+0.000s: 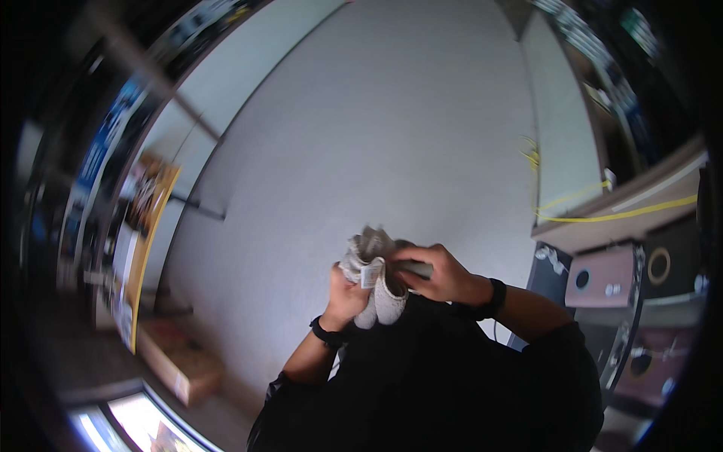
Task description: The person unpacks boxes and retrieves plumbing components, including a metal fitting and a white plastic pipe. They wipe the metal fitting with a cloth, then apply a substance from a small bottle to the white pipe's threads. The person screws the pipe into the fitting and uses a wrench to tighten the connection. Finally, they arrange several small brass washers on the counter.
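In front of my chest, my left hand (347,298) is closed around a soft, off-white fuzzy item (389,300) with rounded, floppy lobes and a crumpled upper part. It could be a plush toy, but its exact kind is unclear. A small white label (369,276) hangs from its middle. My right hand (446,277) is closed on a grey, flat-looking object (414,268) and holds it against the item's right side. Fingers and blur hide much of that object. Both wrists wear black bands.
Pale grey floor (376,113) lies ahead. To the left are a yellow-edged table (154,233) with clutter and a cardboard box (181,361) on the floor. On the right, a yellow cable (617,215) runs along a ledge above pink and dark boxes (601,277).
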A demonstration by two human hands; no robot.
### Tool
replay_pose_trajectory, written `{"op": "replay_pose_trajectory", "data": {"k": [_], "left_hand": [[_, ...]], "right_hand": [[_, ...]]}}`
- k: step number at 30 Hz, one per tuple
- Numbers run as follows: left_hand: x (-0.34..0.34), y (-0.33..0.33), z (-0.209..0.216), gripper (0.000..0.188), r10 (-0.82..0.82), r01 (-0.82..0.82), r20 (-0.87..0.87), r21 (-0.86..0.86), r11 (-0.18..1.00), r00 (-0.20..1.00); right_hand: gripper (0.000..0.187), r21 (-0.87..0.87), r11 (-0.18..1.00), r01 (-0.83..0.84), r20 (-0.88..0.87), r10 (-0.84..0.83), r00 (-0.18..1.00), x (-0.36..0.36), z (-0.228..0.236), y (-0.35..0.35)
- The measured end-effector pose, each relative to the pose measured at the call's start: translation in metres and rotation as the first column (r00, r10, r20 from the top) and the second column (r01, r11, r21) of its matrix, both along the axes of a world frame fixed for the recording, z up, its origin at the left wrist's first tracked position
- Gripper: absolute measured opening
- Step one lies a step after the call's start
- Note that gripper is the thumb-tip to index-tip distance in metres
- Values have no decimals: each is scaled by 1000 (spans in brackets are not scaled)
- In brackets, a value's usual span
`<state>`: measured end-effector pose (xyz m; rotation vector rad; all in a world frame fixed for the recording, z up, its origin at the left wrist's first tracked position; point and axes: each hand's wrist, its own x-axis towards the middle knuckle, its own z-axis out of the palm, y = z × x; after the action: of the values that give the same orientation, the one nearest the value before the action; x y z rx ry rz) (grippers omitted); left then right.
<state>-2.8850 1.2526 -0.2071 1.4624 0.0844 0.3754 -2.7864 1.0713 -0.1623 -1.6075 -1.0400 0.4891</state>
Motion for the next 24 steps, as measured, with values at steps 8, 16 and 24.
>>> {"op": "replay_pose_trajectory", "data": {"k": [8, 16, 24], "left_hand": [[254, -30, -33, 31, -789, 722, -351, -329, 609, 505], [512, -100, 14, 40, -801, 851, -299, 271, 449, 518], [740, -142, 42, 26, -843, -326, 361, 915, 238, 399]], "right_hand": [[38, -218, 939, 265, 884, 75, 462, 165, -9, -92], [32, 4, 752, 660, -31, -659, 751, 343, -38, -147], [32, -25, 799, 600, -963, -180, 201, 579, 3, -209]]}}
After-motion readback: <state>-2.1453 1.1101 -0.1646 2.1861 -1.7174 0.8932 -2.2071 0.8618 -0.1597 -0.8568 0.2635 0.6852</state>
